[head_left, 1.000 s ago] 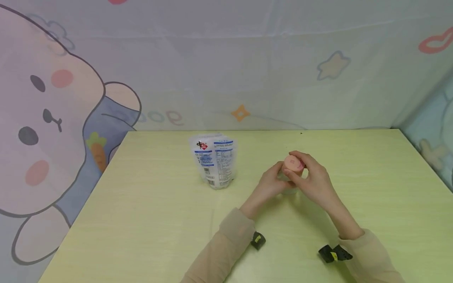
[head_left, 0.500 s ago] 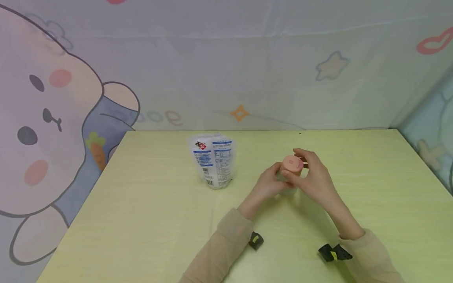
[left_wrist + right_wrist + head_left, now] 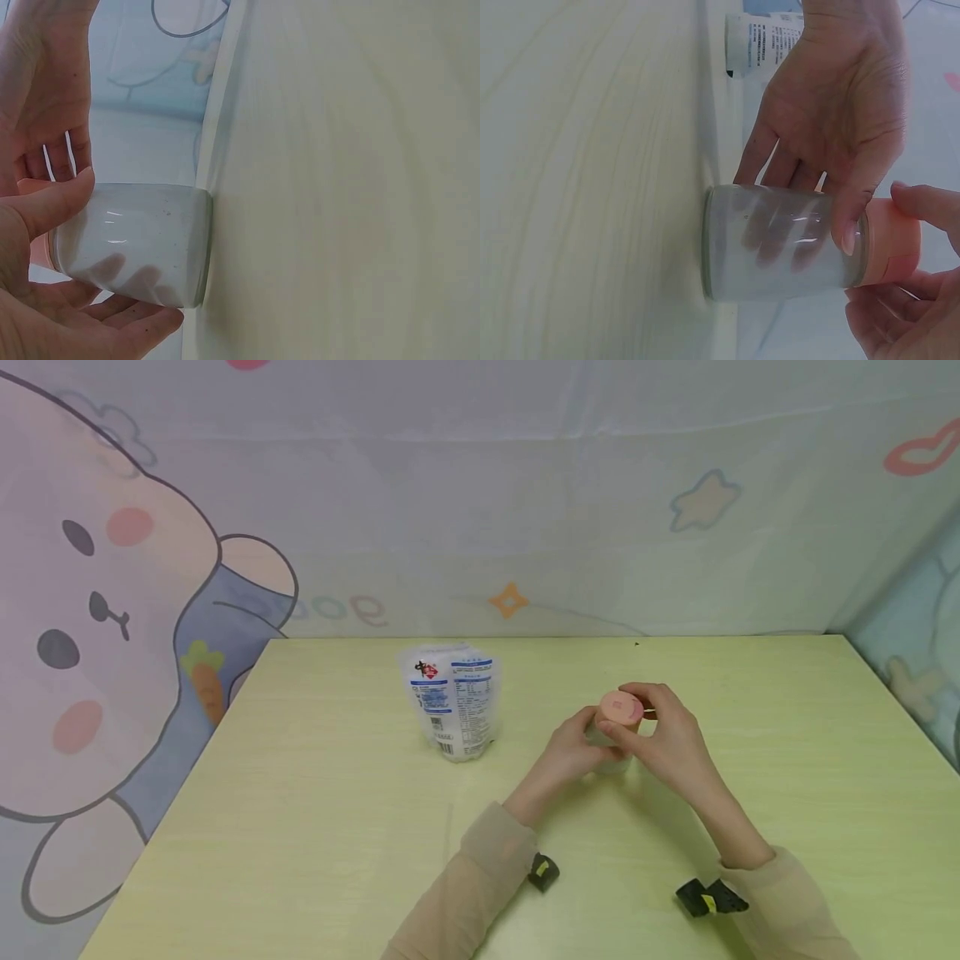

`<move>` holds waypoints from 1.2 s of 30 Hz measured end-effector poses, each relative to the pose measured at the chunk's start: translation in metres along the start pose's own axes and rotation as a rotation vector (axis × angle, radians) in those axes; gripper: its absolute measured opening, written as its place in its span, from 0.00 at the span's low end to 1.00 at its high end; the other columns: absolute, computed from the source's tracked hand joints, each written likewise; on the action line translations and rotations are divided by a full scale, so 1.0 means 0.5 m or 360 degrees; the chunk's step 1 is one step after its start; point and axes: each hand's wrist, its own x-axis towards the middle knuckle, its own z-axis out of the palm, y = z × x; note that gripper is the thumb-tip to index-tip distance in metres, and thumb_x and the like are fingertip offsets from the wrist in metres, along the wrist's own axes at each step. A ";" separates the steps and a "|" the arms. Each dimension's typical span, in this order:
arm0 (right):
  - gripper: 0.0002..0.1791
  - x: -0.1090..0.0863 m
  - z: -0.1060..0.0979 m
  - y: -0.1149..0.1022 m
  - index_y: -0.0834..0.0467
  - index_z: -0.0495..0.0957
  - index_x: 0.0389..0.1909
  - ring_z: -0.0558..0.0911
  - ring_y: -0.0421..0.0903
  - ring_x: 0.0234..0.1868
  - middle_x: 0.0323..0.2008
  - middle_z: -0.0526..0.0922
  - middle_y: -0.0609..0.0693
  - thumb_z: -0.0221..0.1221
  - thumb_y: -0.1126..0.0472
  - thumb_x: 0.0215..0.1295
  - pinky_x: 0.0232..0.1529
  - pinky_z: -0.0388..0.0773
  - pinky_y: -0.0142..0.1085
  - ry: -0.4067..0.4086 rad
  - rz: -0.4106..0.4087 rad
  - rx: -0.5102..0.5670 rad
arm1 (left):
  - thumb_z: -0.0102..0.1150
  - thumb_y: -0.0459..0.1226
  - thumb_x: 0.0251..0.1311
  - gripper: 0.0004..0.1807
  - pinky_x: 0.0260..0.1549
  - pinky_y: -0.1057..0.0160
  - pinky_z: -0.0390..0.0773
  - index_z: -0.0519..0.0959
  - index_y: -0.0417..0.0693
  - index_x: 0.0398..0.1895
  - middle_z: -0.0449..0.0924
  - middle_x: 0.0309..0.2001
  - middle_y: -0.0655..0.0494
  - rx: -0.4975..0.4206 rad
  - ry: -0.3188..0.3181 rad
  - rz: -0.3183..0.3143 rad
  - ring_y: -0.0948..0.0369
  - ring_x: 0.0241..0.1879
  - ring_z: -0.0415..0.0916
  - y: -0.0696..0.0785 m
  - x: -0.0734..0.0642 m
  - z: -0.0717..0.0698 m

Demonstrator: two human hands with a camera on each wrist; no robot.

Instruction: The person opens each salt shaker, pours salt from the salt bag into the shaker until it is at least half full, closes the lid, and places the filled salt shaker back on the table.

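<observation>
A clear glass jar (image 3: 727,247) with a salmon-pink lid (image 3: 621,707) stands upright on the table. My left hand (image 3: 572,750) grips the jar's body just under the lid, thumb on the near side and fingers round the back, visible through the glass in the right wrist view. The right hand (image 3: 671,742) holds the lid by its edge between thumb and fingers. In the left wrist view, the jar's glass (image 3: 142,240) looks cloudy and its base meets the tabletop. The lid sits on the jar's mouth.
To the left of the jar stands a white plastic pouch (image 3: 453,706) with blue and black print. The pale yellow-green table (image 3: 300,827) ends at a patterned cloth backdrop (image 3: 450,510). Black straps (image 3: 543,871) circle the wrists.
The right fingers lifted slightly off the lid's far edge half a second ago and have come back down round it. Jar, left hand and pouch stay in nearly the same place.
</observation>
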 end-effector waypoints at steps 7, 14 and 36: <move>0.34 -0.001 0.002 0.002 0.63 0.67 0.62 0.73 0.54 0.54 0.55 0.73 0.60 0.66 0.52 0.59 0.56 0.70 0.52 -0.0002 -0.0015 0.0010 | 0.68 0.41 0.53 0.31 0.62 0.47 0.69 0.71 0.54 0.62 0.73 0.64 0.53 0.0011 -0.0011 0.0004 0.53 0.65 0.67 -0.001 0.001 -0.002; 0.34 -0.001 0.005 0.003 0.64 0.68 0.60 0.73 0.52 0.52 0.52 0.74 0.58 0.69 0.53 0.55 0.53 0.70 0.43 0.0093 -0.0025 0.0035 | 0.69 0.41 0.52 0.30 0.60 0.50 0.70 0.73 0.55 0.60 0.75 0.62 0.54 -0.0001 -0.0005 0.0010 0.55 0.62 0.69 -0.001 -0.001 -0.002; 0.34 -0.001 0.005 -0.003 0.64 0.69 0.59 0.71 0.51 0.50 0.51 0.72 0.59 0.68 0.53 0.56 0.49 0.68 0.42 0.0082 -0.0019 -0.0011 | 0.69 0.41 0.51 0.28 0.62 0.50 0.68 0.74 0.56 0.58 0.76 0.61 0.56 -0.0004 -0.0002 0.0009 0.56 0.62 0.69 -0.001 -0.001 -0.004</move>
